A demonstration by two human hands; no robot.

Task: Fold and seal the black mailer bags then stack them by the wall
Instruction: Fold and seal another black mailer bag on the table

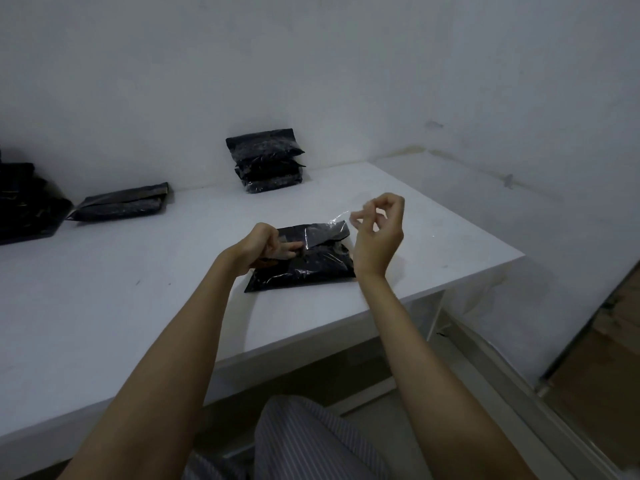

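Left hand (268, 244) is pinning the mailer bag (304, 263) to the desk (104, 289); right hand (379, 233) is pinching the clear liner strip (332, 223), baring adhesive

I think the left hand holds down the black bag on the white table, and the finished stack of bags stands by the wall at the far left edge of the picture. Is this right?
Not quite. In the head view the left hand does hold down the black bag on the white table, but the upright stack of bags stands by the wall near the middle, straight beyond the hands, not at the far left edge.
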